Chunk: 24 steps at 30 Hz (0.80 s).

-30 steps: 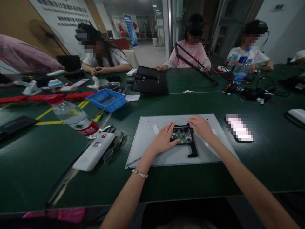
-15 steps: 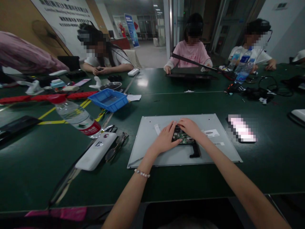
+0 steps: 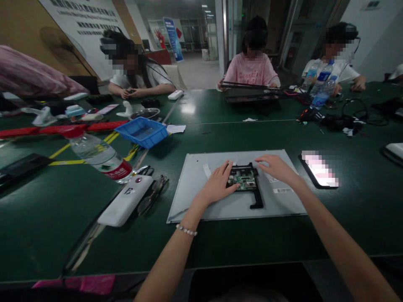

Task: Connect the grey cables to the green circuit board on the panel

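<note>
A flat silver-grey panel (image 3: 195, 180) lies on the table in front of me. On it rests a green circuit board (image 3: 246, 181) in a black frame (image 3: 257, 196), whose arm extends toward me. My left hand (image 3: 217, 183) lies over the board's left side, fingers stretched out and thumb spread onto the lower edge; it covers that side. Just right of the frame's upper right corner hovers my right hand (image 3: 277, 168), thumb and index finger apart, with nothing seen between them.
To the left are a white power bank (image 3: 127, 200), folded glasses (image 3: 153, 195), a tilted water bottle (image 3: 99, 155) and a blue basket (image 3: 143, 133). A phone (image 3: 319, 170) lies right of the panel. Across the table, a person in pink (image 3: 252, 71) handles a dark flat panel.
My right hand has moved right, off the board's top edge, uncovering the board's right side and the black frame. My left hand stays in place. The person across has lowered a long dark strip.
</note>
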Motion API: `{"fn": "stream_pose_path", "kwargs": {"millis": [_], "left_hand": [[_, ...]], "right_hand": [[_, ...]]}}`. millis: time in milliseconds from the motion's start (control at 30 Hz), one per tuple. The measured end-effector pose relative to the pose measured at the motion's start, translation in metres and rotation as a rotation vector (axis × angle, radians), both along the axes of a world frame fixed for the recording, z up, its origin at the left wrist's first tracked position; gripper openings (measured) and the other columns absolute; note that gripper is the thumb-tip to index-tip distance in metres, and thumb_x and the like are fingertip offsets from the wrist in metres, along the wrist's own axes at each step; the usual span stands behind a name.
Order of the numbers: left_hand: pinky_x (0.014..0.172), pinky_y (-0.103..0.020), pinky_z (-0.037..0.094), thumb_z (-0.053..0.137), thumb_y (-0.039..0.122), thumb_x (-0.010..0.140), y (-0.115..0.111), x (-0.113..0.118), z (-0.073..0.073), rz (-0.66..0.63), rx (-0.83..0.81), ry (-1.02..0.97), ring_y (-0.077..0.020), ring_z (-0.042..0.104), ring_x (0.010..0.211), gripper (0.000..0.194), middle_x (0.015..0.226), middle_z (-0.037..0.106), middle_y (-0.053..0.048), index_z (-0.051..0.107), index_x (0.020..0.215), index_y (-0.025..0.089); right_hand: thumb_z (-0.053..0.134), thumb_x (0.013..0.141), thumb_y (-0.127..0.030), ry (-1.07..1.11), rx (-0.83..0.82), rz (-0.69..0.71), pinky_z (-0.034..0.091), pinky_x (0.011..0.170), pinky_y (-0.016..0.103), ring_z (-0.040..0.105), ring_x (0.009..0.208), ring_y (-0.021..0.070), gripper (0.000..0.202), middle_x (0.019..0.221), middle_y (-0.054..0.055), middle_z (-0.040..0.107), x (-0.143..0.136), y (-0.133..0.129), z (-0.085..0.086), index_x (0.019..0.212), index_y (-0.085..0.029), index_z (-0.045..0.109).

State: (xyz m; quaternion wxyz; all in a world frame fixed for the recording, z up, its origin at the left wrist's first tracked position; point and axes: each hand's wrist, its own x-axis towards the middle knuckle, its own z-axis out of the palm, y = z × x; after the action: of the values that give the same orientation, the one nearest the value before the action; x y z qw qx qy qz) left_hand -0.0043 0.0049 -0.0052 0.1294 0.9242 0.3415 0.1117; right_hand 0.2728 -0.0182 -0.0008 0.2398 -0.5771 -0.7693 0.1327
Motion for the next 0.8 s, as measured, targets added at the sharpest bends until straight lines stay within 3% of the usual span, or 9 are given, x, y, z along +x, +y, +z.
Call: {"fn": "stream_pose_path", "kwargs": {"millis": [133,233,400,633,800], "left_hand": [[0.114,-0.043,0.023,0.038,0.057,0.091,0.0,0.0,0.002,0.002,-0.007,0.008,-0.0297,0.022,0.14,0.078,0.155,0.013,-0.012,0.005,0.15,0.017],[0.114,-0.044,0.023,0.037,0.057,0.091,0.001,0.0,0.002,0.002,-0.014,0.011,-0.0301,0.022,0.14,0.077,0.155,0.012,-0.012,0.007,0.15,0.017],[0.113,-0.045,0.023,0.037,0.058,0.091,0.001,-0.001,0.002,-0.003,-0.017,0.01,-0.0305,0.023,0.139,0.077,0.155,0.012,-0.012,0.008,0.149,0.017],[0.113,-0.045,0.023,0.036,0.057,0.092,0.0,-0.001,0.002,-0.006,-0.014,0.014,-0.0304,0.024,0.139,0.075,0.155,0.013,-0.012,0.008,0.15,0.018],[0.113,-0.045,0.023,0.038,0.056,0.091,0.001,0.0,0.001,-0.004,-0.011,0.016,-0.0304,0.024,0.139,0.076,0.155,0.014,-0.013,0.009,0.15,0.018]], "right_hand": [[0.052,0.086,-0.027,0.113,-0.034,-0.141,0.047,0.091,0.041,0.061,0.101,0.0238,0.027,0.11,0.008,0.067,0.036,-0.024,-0.019,0.106,-0.021,0.068],[0.058,0.082,-0.031,0.215,-0.127,-0.19,0.051,0.084,0.038,0.063,0.096,0.0223,0.028,0.111,0.008,0.065,0.047,-0.035,-0.027,0.106,-0.021,0.068],[0.062,0.078,-0.026,0.267,-0.205,-0.138,0.052,0.081,0.036,0.063,0.091,0.0202,0.032,0.113,0.009,0.063,0.039,-0.038,-0.024,0.109,-0.023,0.067],[0.06,0.078,-0.027,0.228,-0.182,-0.184,0.05,0.073,0.035,0.063,0.076,0.019,0.013,0.087,0.006,0.067,0.028,-0.036,-0.022,0.085,-0.02,0.068],[0.061,0.076,-0.031,0.482,-0.285,-0.258,0.051,0.068,0.032,0.064,0.072,0.0174,0.013,0.079,0.003,0.065,0.016,-0.037,-0.019,0.083,-0.02,0.061]]}}
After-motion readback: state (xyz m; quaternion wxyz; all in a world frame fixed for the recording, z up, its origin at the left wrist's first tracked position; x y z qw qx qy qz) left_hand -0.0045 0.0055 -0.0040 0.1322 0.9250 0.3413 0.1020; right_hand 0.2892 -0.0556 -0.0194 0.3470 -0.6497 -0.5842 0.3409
